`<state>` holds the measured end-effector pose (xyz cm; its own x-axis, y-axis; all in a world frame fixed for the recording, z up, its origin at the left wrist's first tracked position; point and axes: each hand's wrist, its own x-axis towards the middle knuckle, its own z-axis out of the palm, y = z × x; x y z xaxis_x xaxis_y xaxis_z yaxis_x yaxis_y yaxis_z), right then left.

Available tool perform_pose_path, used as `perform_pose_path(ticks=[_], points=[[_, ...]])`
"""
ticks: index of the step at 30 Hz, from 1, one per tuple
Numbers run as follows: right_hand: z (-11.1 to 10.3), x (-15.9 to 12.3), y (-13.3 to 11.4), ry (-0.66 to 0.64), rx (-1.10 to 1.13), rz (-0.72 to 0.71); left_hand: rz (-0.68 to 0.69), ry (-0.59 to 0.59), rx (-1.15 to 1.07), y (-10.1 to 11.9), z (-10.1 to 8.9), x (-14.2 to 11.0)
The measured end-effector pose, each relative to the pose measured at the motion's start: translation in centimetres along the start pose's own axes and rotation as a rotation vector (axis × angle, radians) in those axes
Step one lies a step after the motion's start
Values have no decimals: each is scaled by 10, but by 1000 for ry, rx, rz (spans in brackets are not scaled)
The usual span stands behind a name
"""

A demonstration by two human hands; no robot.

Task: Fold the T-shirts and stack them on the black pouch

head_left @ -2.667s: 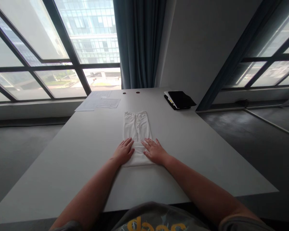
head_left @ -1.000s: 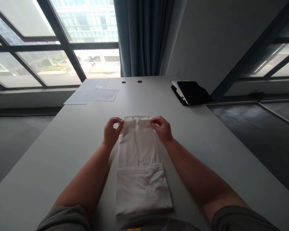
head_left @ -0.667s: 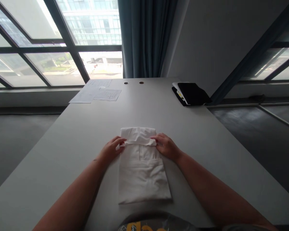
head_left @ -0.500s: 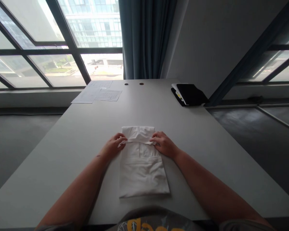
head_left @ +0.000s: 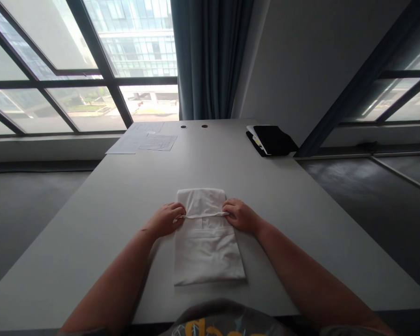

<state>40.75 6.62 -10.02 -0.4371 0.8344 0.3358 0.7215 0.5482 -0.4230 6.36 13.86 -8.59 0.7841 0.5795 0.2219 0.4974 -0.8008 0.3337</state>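
A folded white garment (head_left: 206,256) lies lengthwise on the white table in front of me; its exact kind is hard to tell in this folded state. Its near part is a flat, slightly creased panel, and its far end is turned over towards me as a flap (head_left: 201,200). My left hand (head_left: 168,217) pinches the left corner of that flap's edge, where a bit of cloth pokes out by the fingertips. At the right corner, my right hand (head_left: 241,215) grips the same edge. Between both hands the edge runs nearly straight, just above the near panel's top seam.
Printed paper sheets (head_left: 157,142) lie at the table's far left. A black folder (head_left: 275,140) with papers inside sits at the far right. Two round holes are set near the back edge of the table (head_left: 119,210). Beyond stand a blue curtain (head_left: 210,60) and windows.
From lying flat on the garment, my hands have gone to its far edge, pinched it and folded it back towards me. Over the last half second the flap's edge came slightly nearer.
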Motion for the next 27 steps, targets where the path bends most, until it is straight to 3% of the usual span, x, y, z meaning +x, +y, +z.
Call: perform_pose_path(ticks=[8,11,14,19,22,27], points=[[-19,-2,-1,-110,0,16,14,-87,-124,5,-11,2],[-18,10,-7,-30,-34,44,12,-18,-131,12,-11,18],[3,33,-20,89,-154,164,-77,105,-35,19,6,46],[50,58,-19,-99,-272,376,-249,-3,157,15,52,77],[56,57,-2,-164,-276,469,-318,-24,192,3,65,72],[47,53,16,-176,-282,526,-477,-11,125,-24,63,50]])
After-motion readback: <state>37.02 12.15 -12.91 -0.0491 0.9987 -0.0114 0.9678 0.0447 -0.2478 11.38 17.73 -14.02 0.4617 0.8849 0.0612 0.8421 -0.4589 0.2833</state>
